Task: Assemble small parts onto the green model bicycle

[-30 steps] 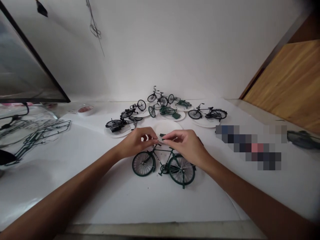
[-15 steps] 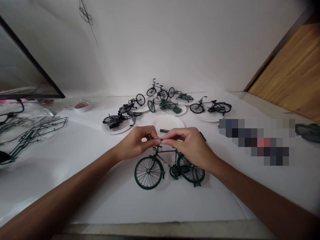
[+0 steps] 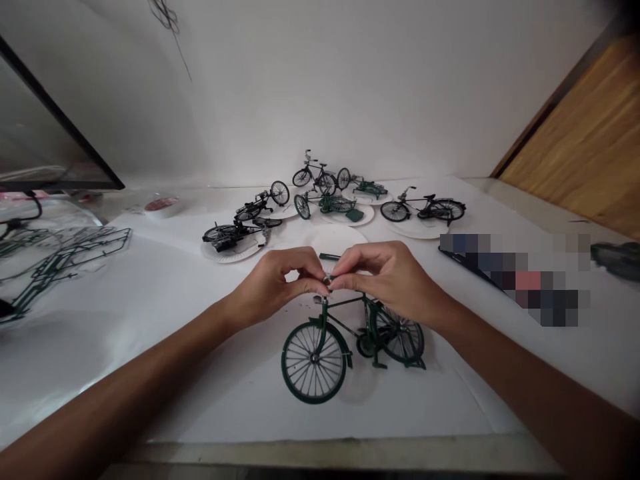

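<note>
My green bike (image 3: 367, 345) has both wheels on, and I'm pinching a little part (image 3: 327, 280) above its front.

The fingers of my left hand (image 3: 273, 283) and right hand (image 3: 396, 275) are closed on the little part. I can't tell if it is fixed to the green bike, which is on the tabletop (image 3: 240, 400). A green strip (image 3: 329, 257) lies loose behind it.

It looks like a hobby workspace (indoors), with 1 screen (image 3: 47, 130), paper plates (image 3: 337, 237) and many model bicycles (image 3: 367, 344).
</note>
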`<state>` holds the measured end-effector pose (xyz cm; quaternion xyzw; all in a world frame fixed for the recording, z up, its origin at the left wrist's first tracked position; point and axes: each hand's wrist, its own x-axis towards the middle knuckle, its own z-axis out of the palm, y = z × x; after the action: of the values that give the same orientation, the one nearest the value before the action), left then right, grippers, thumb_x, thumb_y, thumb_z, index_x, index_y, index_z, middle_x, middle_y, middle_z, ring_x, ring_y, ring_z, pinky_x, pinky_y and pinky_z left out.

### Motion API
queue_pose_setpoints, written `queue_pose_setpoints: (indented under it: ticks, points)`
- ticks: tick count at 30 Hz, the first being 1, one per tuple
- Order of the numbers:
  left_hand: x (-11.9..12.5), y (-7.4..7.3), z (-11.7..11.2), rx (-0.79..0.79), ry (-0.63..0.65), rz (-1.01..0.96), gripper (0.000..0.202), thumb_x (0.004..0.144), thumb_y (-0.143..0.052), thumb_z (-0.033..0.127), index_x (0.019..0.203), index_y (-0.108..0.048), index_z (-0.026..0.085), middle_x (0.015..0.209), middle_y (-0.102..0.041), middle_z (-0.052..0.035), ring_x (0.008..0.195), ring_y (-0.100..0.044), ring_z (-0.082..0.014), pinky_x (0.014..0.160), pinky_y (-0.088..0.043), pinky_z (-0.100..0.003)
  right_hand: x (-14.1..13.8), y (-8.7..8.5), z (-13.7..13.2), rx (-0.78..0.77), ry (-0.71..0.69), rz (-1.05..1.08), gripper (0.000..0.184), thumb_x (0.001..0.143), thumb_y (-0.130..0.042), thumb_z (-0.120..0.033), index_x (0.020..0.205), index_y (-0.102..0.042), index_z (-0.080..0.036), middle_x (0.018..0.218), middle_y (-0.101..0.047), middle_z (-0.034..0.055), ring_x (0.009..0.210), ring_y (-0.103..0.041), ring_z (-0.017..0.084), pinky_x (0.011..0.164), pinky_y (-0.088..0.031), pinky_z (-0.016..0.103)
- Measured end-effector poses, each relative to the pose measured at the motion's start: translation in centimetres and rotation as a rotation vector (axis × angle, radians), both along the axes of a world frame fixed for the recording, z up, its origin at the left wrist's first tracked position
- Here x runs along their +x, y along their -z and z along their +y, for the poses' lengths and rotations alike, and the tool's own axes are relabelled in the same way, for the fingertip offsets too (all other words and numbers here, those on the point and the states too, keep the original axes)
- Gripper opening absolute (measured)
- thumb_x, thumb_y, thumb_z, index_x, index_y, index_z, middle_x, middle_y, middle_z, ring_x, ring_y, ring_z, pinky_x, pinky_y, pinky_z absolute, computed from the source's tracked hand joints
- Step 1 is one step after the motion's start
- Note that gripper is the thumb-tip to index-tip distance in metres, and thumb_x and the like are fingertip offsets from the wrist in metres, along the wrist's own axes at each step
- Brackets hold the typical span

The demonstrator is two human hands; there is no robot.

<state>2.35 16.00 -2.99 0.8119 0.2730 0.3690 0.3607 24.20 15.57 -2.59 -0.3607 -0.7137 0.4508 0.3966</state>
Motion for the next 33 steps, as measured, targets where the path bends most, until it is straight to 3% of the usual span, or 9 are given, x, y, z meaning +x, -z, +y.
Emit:
queue_pose_setpoints:
  ticks: [5,12,17,22,25,30,33]
  points:
    - [0.0,0.2,0.3,0.052,-0.050,0.010,0.011,0.085,-0.074,0.023,0.090,-0.073,0.014,0.089,-0.068,-0.0048,0.080,-0.063,-0.0135,0.072,-0.049,-0.026,0.1,0.0,0.0,0.125,0.123,-0.050,0.009,0.077,-0.080,-0.027,0.079,-0.075,-0.019,0.077,-0.073,0.0011,0.074,-0.064,0.015,0.067,-0.049,0.026]
    - [0.2,-0.1,-0.3,0.066,0.001,0.050,0.009,0.088,-0.070,0.022,0.088,-0.076,0.015,0.089,-0.070,-0.0055,0.080,-0.065,-0.0138,0.072,-0.050,-0.025,1.0,-0.7,0.5,-0.036,-0.097,-0.022,0.014,0.075,-0.082,-0.023,0.088,-0.079,-0.021,0.085,-0.077,0.0014,0.081,-0.072,0.015,0.076,-0.056,0.025]
    - [0.8,-0.3,-1.1,0.089,-0.038,0.019,0.008,0.085,-0.073,0.021,0.082,-0.078,0.015,0.082,-0.071,-0.0048,0.073,-0.064,-0.0131,0.064,-0.048,-0.024,1.5,-1.1,0.4,-0.104,-0.244,-0.007,0.027,0.078,-0.079,-0.023,0.104,-0.078,-0.026,0.090,-0.080,0.0011,0.086,-0.075,0.017,0.083,-0.058,0.029]
    - [0.9,-0.4,-1.2,0.055,-0.115,0.016,0.009,0.081,-0.077,0.025,0.078,-0.077,0.016,0.078,-0.071,-0.0032,0.070,-0.063,-0.0132,0.064,-0.046,-0.025,2.2,-2.1,0.2,-0.157,-0.281,-0.129,0.016,0.080,-0.076,-0.028,0.095,-0.078,-0.023,0.087,-0.080,0.0009,0.085,-0.076,0.017,0.080,-0.057,0.027]
    - [0.2,-0.8,-0.5,0.079,-0.170,0.065,0.017,0.087,-0.072,0.030,0.078,-0.074,0.016,0.079,-0.070,-0.0024,0.072,-0.062,-0.0130,0.065,-0.045,-0.025,2.3,-2.5,0.1,-0.223,-0.299,-0.189,0.015,0.084,-0.072,-0.029,0.097,-0.075,-0.021,0.089,-0.080,0.0024,0.088,-0.075,0.018,0.082,-0.057,0.028]
    - [-1.6,-1.2,1.1,0.157,-0.310,0.205,0.033,0.099,-0.053,0.035,0.077,-0.070,0.016,0.078,-0.068,-0.0019,0.069,-0.058,-0.0121,0.058,-0.040,-0.024,2.3,-2.4,0.1,-0.111,-0.232,-0.366,0.022,0.092,-0.060,-0.032,0.107,-0.072,-0.022,0.083,-0.078,0.0018,0.081,-0.072,0.017,0.075,-0.053,0.029]
    - [-1.9,-0.6,1.7,0.179,-0.171,0.336,0.022,0.097,-0.057,0.030,0.089,-0.072,0.016,0.086,-0.069,-0.0028,0.073,-0.059,-0.0127,0.064,-0.044,-0.025,2.6,-2.4,0.2,-0.109,-0.245,-0.446,0.022,0.094,-0.055,-0.028,0.108,-0.072,-0.023,0.074,-0.074,-0.0003,0.073,-0.068,0.016,0.069,-0.050,0.029]
